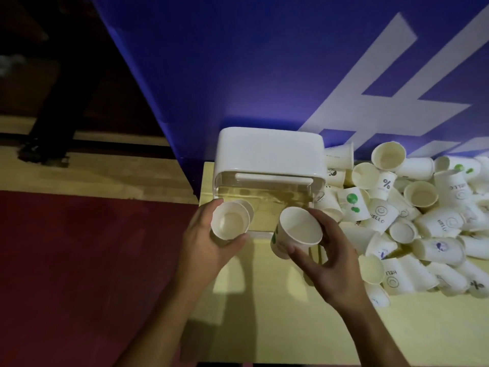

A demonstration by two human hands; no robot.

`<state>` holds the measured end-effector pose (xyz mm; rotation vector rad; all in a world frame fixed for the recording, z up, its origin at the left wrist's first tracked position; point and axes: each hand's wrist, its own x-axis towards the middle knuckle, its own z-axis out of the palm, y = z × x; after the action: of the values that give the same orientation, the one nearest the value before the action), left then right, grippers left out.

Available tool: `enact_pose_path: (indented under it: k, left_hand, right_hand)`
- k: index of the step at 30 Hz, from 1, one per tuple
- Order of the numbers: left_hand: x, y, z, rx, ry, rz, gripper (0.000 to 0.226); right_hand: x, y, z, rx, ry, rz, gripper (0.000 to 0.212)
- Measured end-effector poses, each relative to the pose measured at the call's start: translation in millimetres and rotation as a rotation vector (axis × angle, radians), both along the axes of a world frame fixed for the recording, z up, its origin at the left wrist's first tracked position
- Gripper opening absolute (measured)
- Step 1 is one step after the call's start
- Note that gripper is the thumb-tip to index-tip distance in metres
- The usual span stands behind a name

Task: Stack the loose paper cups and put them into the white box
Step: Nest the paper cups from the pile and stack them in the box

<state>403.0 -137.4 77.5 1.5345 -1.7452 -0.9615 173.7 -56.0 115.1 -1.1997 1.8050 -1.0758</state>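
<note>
While both hands are up in front of the white box [270, 154], each has a cup in it. Seen from the head camera, the left hand [209, 250] curls round a short stack of nested paper cups [230, 221], mouth turned up toward the camera, with the fingers wrapped over the far left side and the thumb pressed against the near rim. The right hand [333, 263] grips a single paper cup with green print [296, 231], tilted to the left. Its thumb lies across the near wall below the rim and its fingers hook round the far side. The two loads are near each other but apart, both just in front of the box's clear lower part. The box stands on a yellow table [264, 327], close against a blue banner [238, 62]. To its right a heap of loose paper cups [423, 221] sprawls over the table, some plain, some printed. Red carpet [79, 260] lies to the left.
</note>
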Motion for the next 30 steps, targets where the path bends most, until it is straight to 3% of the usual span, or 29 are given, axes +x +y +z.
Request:
enact_pose_path:
  k: [5,18,30]
  left_hand:
    - [-11,-22,-20,-0.045,-0.021,0.014,0.077]
    - [-26,-39,-75,0.084,-0.22,-0.101,0.078]
    - [-25,-43,-84,0.231,-0.213,-0.092,0.089]
  right_hand:
    - [3,0,-6,0.024,-0.014,0.02,0.065]
    - [-12,11,-14,0.099,0.043,-0.036,0.063]
    - [7,-12,-12,0.019,0.064,-0.007,0.06]
